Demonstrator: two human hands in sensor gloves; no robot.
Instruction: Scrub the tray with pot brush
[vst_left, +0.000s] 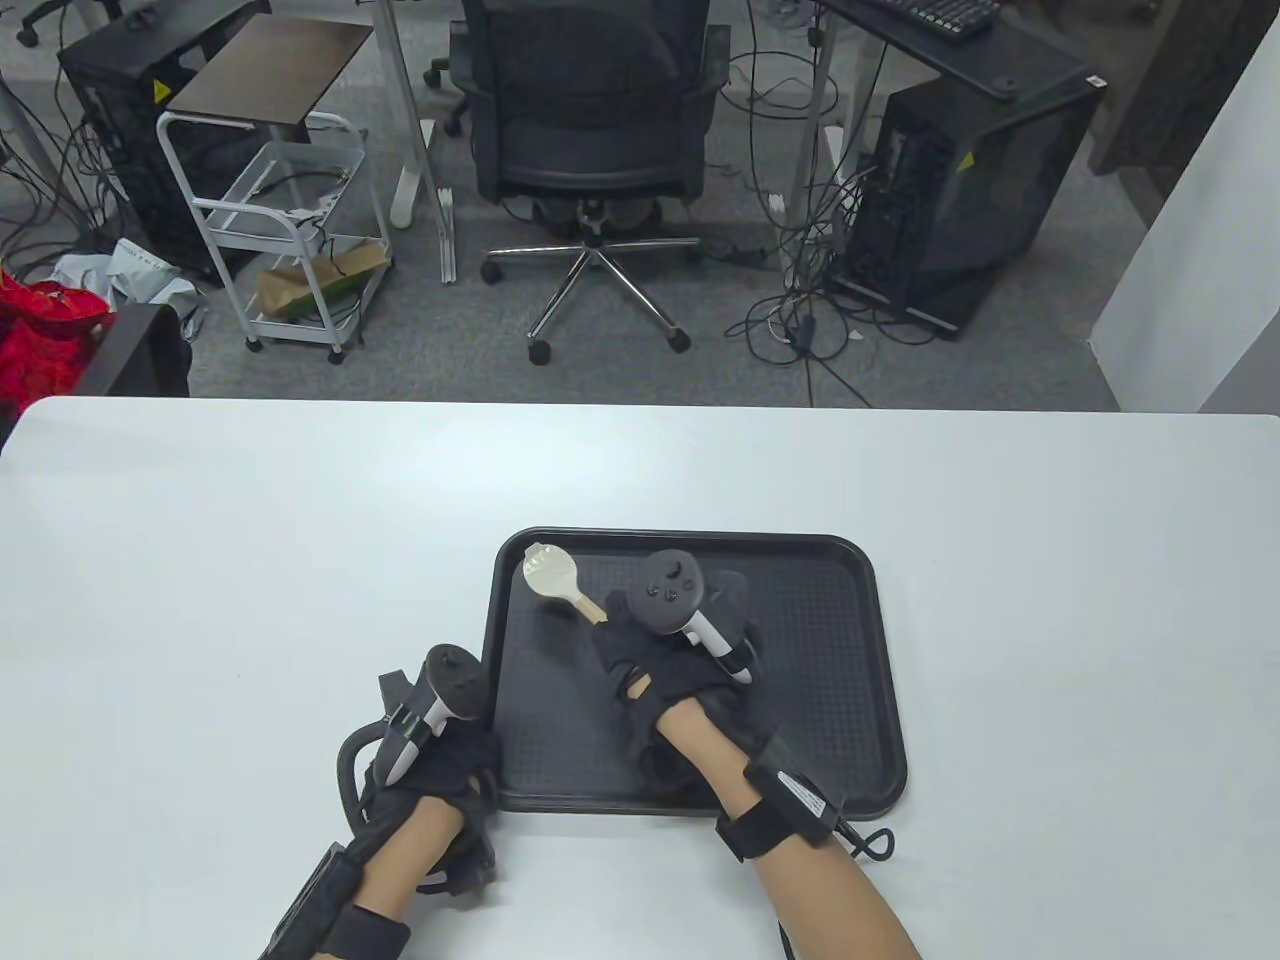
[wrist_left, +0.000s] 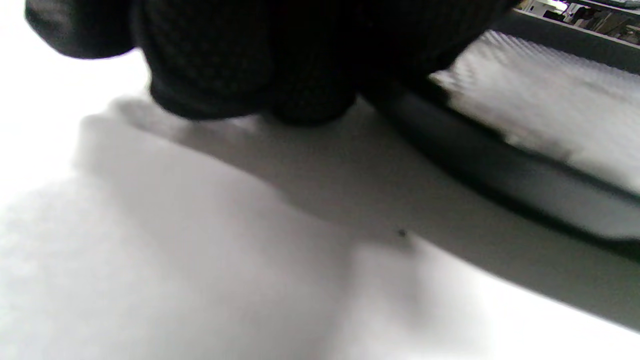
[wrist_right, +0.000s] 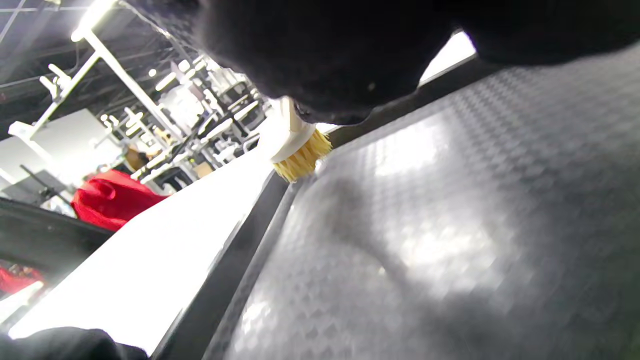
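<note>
While my right hand (vst_left: 668, 655) works inside the tray, these are the relations my next stroke depends on:

Tray: the black tray (vst_left: 850, 700) lies flat on the white table (vst_left: 200, 560), directly ahead of me, with its long sides running left to right.

Brush position: the pot brush (vst_left: 556, 578) sits at the tray's far-left corner; its white head is away from me and to the left of my right hand.

Brush axis: the handle slants from my fist up and leftward to the head, so the long axis points at that corner. In the right wrist view the yellow bristles (wrist_right: 302, 161) face down and appear to meet the textured floor right beside the raised rim.

Right grip: my right hand is closed around the brush handle, palm down, low over the tray floor.

Left hand: my left hand (vst_left: 432, 770) rests at the tray's near-left corner; the left wrist view shows the gloved fingers (wrist_left: 240, 65) down by the rim, apparently steadying it, though I cannot tell whether they clasp the edge or merely press beside it.

Nearer hand: the right one, as it already holds the brush.

Next stroke: I judge that it should pull back toward me or sweep rightward, since most of the tray's floor lies those ways.
</note>
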